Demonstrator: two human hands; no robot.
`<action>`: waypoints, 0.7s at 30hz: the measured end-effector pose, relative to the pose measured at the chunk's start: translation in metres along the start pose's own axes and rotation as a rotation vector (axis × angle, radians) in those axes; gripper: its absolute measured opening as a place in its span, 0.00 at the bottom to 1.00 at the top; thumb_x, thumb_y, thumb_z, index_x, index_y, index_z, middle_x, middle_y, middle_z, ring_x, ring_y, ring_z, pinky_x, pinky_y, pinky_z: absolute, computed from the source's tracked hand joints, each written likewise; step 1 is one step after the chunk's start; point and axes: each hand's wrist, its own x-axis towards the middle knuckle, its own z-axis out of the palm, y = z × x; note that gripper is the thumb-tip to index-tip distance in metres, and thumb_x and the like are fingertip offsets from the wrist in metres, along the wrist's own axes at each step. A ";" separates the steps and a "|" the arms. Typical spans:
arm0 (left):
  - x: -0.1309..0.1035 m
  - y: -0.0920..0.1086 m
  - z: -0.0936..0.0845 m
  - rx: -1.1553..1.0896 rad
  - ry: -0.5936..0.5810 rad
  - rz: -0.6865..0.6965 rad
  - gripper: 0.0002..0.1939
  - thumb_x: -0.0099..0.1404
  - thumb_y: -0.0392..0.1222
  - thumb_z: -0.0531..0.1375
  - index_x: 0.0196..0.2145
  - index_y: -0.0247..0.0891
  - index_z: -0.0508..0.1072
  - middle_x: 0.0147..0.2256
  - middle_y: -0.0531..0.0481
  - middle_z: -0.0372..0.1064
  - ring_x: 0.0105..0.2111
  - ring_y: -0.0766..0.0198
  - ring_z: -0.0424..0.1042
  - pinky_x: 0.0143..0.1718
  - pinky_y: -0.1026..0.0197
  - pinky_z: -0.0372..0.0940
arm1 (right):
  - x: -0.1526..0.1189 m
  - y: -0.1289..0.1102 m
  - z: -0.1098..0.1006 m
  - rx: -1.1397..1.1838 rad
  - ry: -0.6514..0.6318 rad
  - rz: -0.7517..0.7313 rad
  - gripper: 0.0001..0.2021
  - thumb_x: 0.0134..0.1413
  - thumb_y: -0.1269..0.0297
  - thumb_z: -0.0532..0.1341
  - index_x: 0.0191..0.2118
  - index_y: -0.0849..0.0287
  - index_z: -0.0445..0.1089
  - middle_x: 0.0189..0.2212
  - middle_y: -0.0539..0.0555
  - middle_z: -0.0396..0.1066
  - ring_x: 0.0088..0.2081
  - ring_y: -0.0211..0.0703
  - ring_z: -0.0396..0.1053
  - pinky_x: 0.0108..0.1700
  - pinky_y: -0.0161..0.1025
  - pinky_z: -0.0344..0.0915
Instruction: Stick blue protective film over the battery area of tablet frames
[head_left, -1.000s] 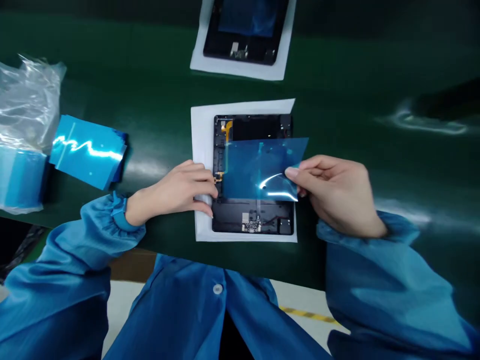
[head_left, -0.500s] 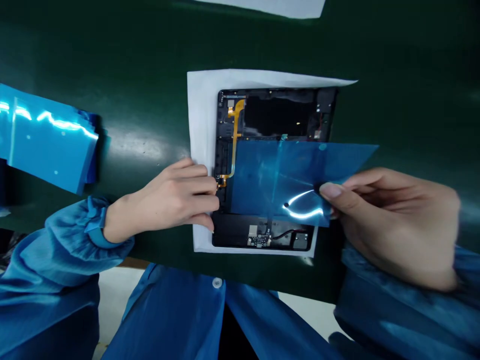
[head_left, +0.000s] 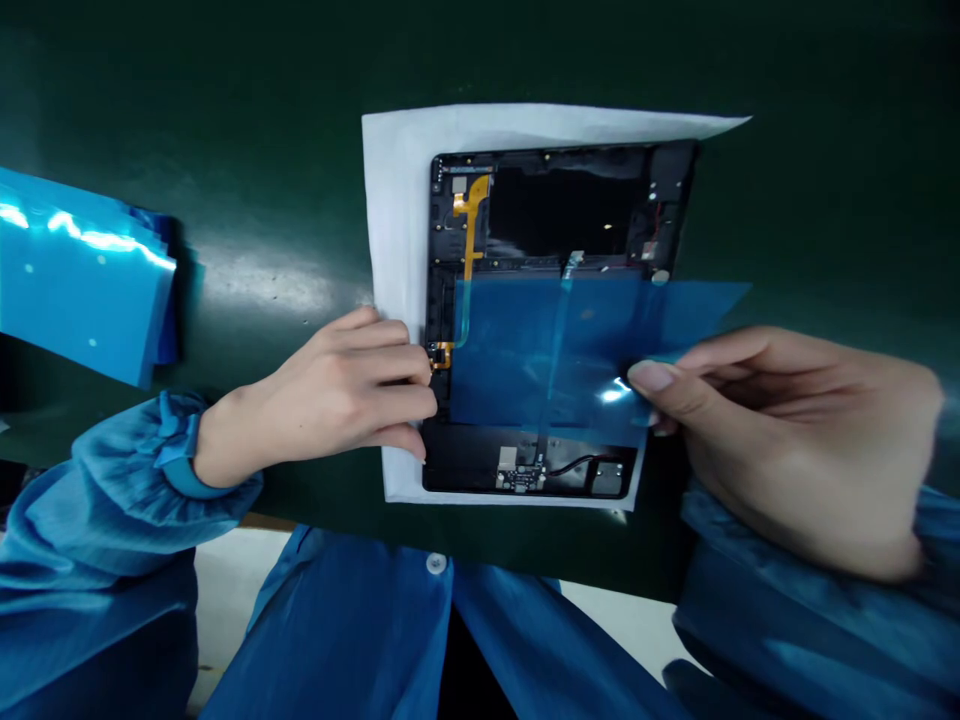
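My left hand (head_left: 352, 390) presses flat, holding nothing, on the opened tablet's (head_left: 555, 320) left edge to steady it, while my right hand (head_left: 780, 440) pinches the blue film (head_left: 555, 355) level over its middle.

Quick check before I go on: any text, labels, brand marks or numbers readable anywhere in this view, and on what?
None can be read.
Tablet: no print or brand mark shows on its open back; any marks on the small boards are too blurred.
Blue film, film stack, white sheet: plain.
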 end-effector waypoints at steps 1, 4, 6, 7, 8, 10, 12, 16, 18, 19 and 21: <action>0.000 0.000 0.000 -0.007 -0.004 -0.008 0.22 0.75 0.63 0.58 0.35 0.45 0.79 0.36 0.50 0.76 0.34 0.60 0.72 0.36 0.53 0.58 | 0.000 0.000 0.000 -0.003 -0.002 -0.003 0.08 0.48 0.61 0.79 0.31 0.53 0.81 0.22 0.50 0.75 0.20 0.38 0.70 0.22 0.38 0.71; -0.001 0.000 0.001 -0.008 -0.004 -0.010 0.22 0.75 0.63 0.58 0.36 0.45 0.80 0.36 0.49 0.76 0.35 0.59 0.72 0.36 0.53 0.59 | 0.000 -0.001 0.000 -0.003 -0.002 -0.018 0.08 0.49 0.61 0.78 0.30 0.54 0.81 0.22 0.50 0.75 0.20 0.38 0.70 0.22 0.37 0.71; -0.001 0.000 0.001 0.006 0.004 0.004 0.22 0.75 0.63 0.57 0.35 0.45 0.79 0.36 0.49 0.76 0.35 0.59 0.72 0.36 0.53 0.58 | 0.000 -0.003 0.000 0.003 -0.002 -0.024 0.08 0.49 0.61 0.78 0.30 0.54 0.80 0.22 0.49 0.75 0.19 0.37 0.70 0.22 0.36 0.71; 0.000 0.000 0.000 0.013 0.016 0.016 0.22 0.75 0.63 0.57 0.35 0.44 0.79 0.36 0.49 0.77 0.35 0.59 0.72 0.35 0.53 0.58 | 0.000 -0.003 0.000 0.005 -0.003 -0.023 0.08 0.49 0.61 0.78 0.31 0.54 0.80 0.22 0.49 0.75 0.19 0.37 0.70 0.22 0.36 0.71; 0.000 0.000 0.000 0.017 0.030 0.029 0.22 0.75 0.62 0.58 0.35 0.44 0.79 0.35 0.50 0.77 0.34 0.60 0.72 0.35 0.53 0.58 | 0.000 -0.003 0.000 0.006 -0.005 -0.021 0.08 0.49 0.62 0.78 0.31 0.54 0.80 0.22 0.49 0.75 0.19 0.37 0.70 0.22 0.36 0.71; 0.000 0.000 0.000 0.015 0.046 0.042 0.21 0.75 0.62 0.59 0.35 0.44 0.78 0.35 0.51 0.77 0.34 0.60 0.71 0.35 0.54 0.57 | 0.000 -0.003 0.000 0.006 -0.009 -0.021 0.07 0.49 0.64 0.78 0.31 0.54 0.80 0.22 0.49 0.75 0.20 0.37 0.70 0.22 0.36 0.71; 0.000 -0.001 -0.001 0.008 0.034 0.033 0.21 0.74 0.62 0.60 0.35 0.44 0.79 0.35 0.51 0.76 0.33 0.61 0.71 0.35 0.54 0.57 | 0.000 -0.002 0.001 0.007 -0.010 -0.025 0.07 0.49 0.65 0.78 0.31 0.54 0.81 0.22 0.49 0.75 0.20 0.37 0.70 0.22 0.36 0.71; 0.000 -0.001 -0.001 0.023 0.012 0.031 0.21 0.75 0.62 0.59 0.36 0.45 0.80 0.36 0.51 0.77 0.35 0.61 0.71 0.36 0.54 0.58 | 0.000 -0.004 0.003 -0.007 0.000 -0.008 0.08 0.48 0.63 0.78 0.30 0.54 0.80 0.21 0.49 0.74 0.19 0.38 0.69 0.22 0.37 0.71; -0.001 -0.001 -0.002 0.033 0.017 0.046 0.21 0.75 0.61 0.58 0.36 0.44 0.80 0.36 0.50 0.77 0.34 0.61 0.71 0.36 0.54 0.58 | 0.001 -0.006 0.003 -0.008 0.003 0.008 0.09 0.48 0.60 0.78 0.29 0.54 0.80 0.20 0.49 0.73 0.18 0.38 0.67 0.21 0.38 0.72; -0.001 -0.001 -0.002 0.037 0.025 0.055 0.20 0.76 0.61 0.59 0.36 0.44 0.80 0.36 0.51 0.77 0.34 0.61 0.71 0.36 0.54 0.58 | 0.001 -0.007 0.003 -0.008 0.004 0.012 0.10 0.47 0.59 0.78 0.29 0.54 0.80 0.20 0.49 0.73 0.17 0.38 0.67 0.21 0.39 0.72; 0.000 0.000 -0.002 0.043 0.047 0.075 0.20 0.75 0.59 0.59 0.36 0.43 0.79 0.35 0.51 0.76 0.34 0.62 0.71 0.36 0.55 0.58 | 0.002 -0.007 0.003 -0.017 0.000 0.014 0.10 0.47 0.57 0.78 0.28 0.54 0.80 0.19 0.49 0.72 0.17 0.38 0.67 0.21 0.39 0.72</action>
